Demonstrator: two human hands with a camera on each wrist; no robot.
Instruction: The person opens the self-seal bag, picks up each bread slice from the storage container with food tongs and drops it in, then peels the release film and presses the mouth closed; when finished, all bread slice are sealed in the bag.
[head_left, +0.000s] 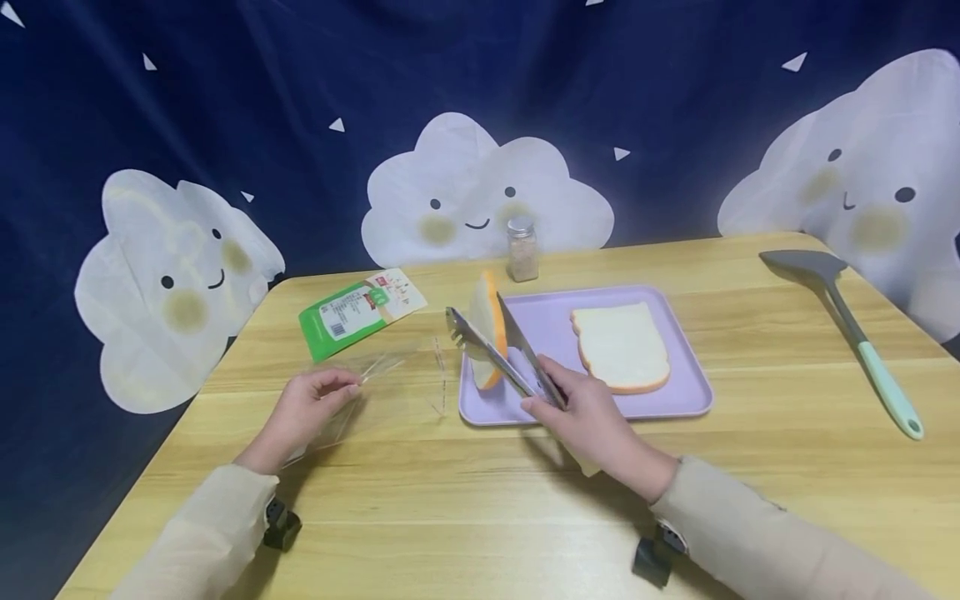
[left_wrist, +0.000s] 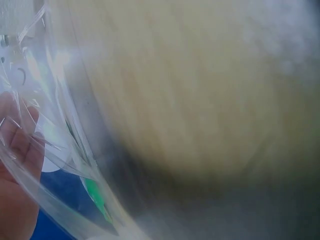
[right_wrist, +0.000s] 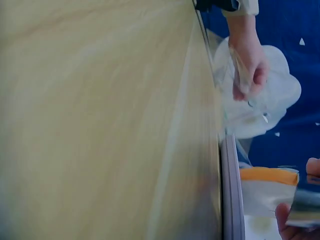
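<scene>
The person's right hand (head_left: 585, 417) grips metal tongs (head_left: 517, 379), squeezed around a bread slice (head_left: 483, 312) with an orange crust. The slice stands nearly on edge between the two tong arms, beyond the fingers and to their left, over the left end of a lavender tray (head_left: 686, 379). Whether its lower edge touches the tray cannot be told.

The left hand (head_left: 307, 412) pinches a clear plastic bag (head_left: 408, 379) between thumb and fingers. The bag spreads rightward to just beside the tray's left edge, near the slice but apart from it.

The step in hand appears to be managing one slice with the tongs while the bag is held ready. The next move probably calls for a steady squeeze on the tongs and the bag's mouth kept spread.

Farther out, a second slice (head_left: 624, 348) lies flat on the tray's right half. Behind the bag, toward the far left corner of the wooden table (head_left: 420, 533), lies a green and white packet (head_left: 363, 312). A small glass jar (head_left: 522, 250) with a metal lid stands by the far edge, and a spatula (head_left: 881, 379) with a mint handle lies toward the right edge.
</scene>
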